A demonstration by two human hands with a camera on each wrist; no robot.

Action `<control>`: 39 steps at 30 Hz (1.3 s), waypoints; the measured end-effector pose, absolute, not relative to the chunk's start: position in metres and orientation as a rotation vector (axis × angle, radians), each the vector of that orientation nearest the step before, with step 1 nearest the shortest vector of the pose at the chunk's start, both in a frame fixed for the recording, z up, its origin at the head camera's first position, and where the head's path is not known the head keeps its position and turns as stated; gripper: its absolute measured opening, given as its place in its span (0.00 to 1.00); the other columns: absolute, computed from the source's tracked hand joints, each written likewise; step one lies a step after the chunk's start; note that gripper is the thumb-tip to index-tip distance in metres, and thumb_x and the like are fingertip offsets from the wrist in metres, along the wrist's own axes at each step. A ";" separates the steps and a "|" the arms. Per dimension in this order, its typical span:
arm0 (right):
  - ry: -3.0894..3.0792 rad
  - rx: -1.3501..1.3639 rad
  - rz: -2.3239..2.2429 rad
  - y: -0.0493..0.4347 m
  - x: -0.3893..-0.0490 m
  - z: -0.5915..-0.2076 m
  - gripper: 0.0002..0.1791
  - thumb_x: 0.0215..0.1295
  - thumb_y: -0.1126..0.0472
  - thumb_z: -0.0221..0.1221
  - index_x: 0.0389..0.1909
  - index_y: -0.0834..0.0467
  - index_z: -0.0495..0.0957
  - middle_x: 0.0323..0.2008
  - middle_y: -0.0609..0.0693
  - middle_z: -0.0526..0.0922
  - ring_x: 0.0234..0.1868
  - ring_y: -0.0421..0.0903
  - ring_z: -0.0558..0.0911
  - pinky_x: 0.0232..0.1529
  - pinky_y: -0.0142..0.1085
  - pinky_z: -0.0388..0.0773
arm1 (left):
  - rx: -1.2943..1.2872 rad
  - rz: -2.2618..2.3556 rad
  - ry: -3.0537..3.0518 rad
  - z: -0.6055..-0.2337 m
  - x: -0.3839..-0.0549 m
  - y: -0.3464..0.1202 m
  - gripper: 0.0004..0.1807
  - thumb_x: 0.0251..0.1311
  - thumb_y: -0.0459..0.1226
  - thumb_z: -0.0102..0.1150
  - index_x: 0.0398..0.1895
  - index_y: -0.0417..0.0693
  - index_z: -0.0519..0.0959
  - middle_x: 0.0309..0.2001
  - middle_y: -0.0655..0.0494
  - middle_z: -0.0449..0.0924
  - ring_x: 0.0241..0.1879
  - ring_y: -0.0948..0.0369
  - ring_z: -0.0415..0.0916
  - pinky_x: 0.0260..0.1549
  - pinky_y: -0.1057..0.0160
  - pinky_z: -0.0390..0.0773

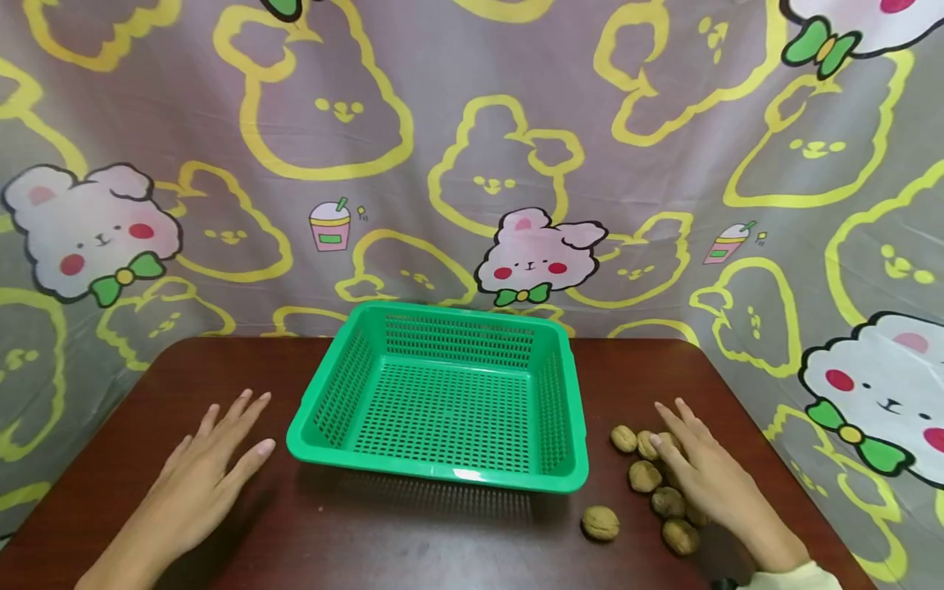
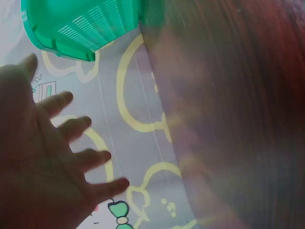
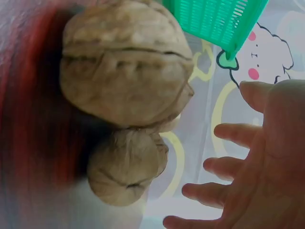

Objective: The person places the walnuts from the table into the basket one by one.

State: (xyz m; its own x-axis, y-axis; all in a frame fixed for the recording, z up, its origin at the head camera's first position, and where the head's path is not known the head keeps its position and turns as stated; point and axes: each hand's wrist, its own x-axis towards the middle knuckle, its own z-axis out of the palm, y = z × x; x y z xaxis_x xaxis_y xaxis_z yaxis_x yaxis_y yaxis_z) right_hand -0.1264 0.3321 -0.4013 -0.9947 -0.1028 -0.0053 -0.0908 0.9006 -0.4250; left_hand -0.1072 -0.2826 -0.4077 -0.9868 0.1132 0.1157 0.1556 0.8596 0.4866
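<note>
A green plastic basket (image 1: 442, 471) with slotted walls stands in the middle of the table, nothing inside it. Left of it my left hand (image 1: 195, 479) hovers with fingers spread, holding nothing; the left wrist view shows the same spread hand (image 2: 52, 148). Several brown walnuts (image 1: 645, 476) lie to the right of the basket, and a single walnut (image 1: 601, 523) sits near its front right corner. Over the walnut group is my right hand (image 1: 711, 471), fingers straight, hiding part of the pile. In the right wrist view, two walnuts (image 3: 126, 67) loom close beside the extended fingers (image 3: 228, 167).
The dark red-brown wooden table (image 1: 413, 541) has rounded far corners. Behind it and along both sides hangs a grey curtain (image 1: 516, 90) printed with yellow outlines and white rabbits, close to the basket's far side.
</note>
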 end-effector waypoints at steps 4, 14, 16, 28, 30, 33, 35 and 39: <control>3.025 -0.165 -0.744 0.338 -0.125 -0.403 0.36 0.84 0.42 0.47 0.81 0.60 0.59 0.80 0.74 0.51 0.74 0.81 0.59 0.59 0.77 0.64 | -0.314 -0.948 -2.858 -0.407 -0.109 -0.282 0.35 0.82 0.47 0.49 0.86 0.65 0.49 0.85 0.42 0.45 0.81 0.28 0.36 0.66 0.16 0.39; 3.061 -0.168 -0.831 0.354 -0.125 -0.407 0.30 0.83 0.47 0.52 0.76 0.60 0.68 0.74 0.73 0.67 0.70 0.78 0.69 0.58 0.71 0.71 | -0.514 -1.206 -2.723 -0.403 -0.116 -0.272 0.43 0.74 0.38 0.61 0.85 0.70 0.51 0.86 0.51 0.45 0.85 0.56 0.28 0.65 0.15 0.40; 3.063 -0.163 -0.845 0.357 -0.126 -0.407 0.29 0.82 0.48 0.52 0.75 0.59 0.70 0.72 0.71 0.71 0.69 0.76 0.72 0.57 0.70 0.73 | -0.523 -1.203 -2.722 -0.403 -0.117 -0.271 0.44 0.72 0.38 0.64 0.84 0.70 0.52 0.86 0.54 0.45 0.85 0.61 0.28 0.64 0.15 0.41; 2.974 -0.160 -0.992 0.377 -0.140 -0.414 0.28 0.76 0.48 0.61 0.71 0.55 0.76 0.68 0.61 0.80 0.69 0.53 0.76 0.60 0.63 0.74 | -0.624 -1.247 -2.658 -0.406 -0.122 -0.264 0.45 0.64 0.34 0.71 0.82 0.62 0.62 0.85 0.62 0.49 0.78 0.83 0.33 0.62 0.14 0.44; 2.954 -0.160 -1.001 0.381 -0.143 -0.416 0.26 0.75 0.48 0.63 0.70 0.53 0.77 0.67 0.58 0.81 0.65 0.35 0.76 0.61 0.57 0.76 | -0.628 -1.258 -2.664 -0.407 -0.123 -0.262 0.44 0.63 0.35 0.72 0.81 0.63 0.63 0.85 0.58 0.50 0.78 0.84 0.34 0.62 0.14 0.46; 2.913 -0.144 -1.030 0.387 -0.148 -0.418 0.24 0.74 0.49 0.64 0.67 0.51 0.80 0.66 0.55 0.82 0.58 0.19 0.70 0.57 0.41 0.78 | -0.621 -1.264 -2.683 -0.408 -0.125 -0.260 0.44 0.63 0.36 0.72 0.81 0.64 0.63 0.85 0.55 0.49 0.77 0.85 0.34 0.61 0.14 0.47; 2.890 -0.138 -1.045 0.390 -0.150 -0.420 0.23 0.73 0.49 0.65 0.65 0.51 0.82 0.65 0.55 0.83 0.57 0.18 0.71 0.53 0.32 0.76 | -0.615 -1.263 -2.691 -0.409 -0.126 -0.259 0.44 0.63 0.37 0.72 0.80 0.65 0.64 0.85 0.55 0.50 0.77 0.85 0.34 0.61 0.14 0.48; 2.844 -0.141 -1.096 0.393 -0.154 -0.422 0.21 0.72 0.52 0.66 0.62 0.52 0.83 0.63 0.56 0.83 0.56 0.22 0.74 0.49 0.26 0.75 | -0.606 -1.263 -2.696 -0.410 -0.128 -0.258 0.42 0.63 0.38 0.73 0.79 0.65 0.66 0.85 0.62 0.50 0.77 0.85 0.35 0.61 0.14 0.49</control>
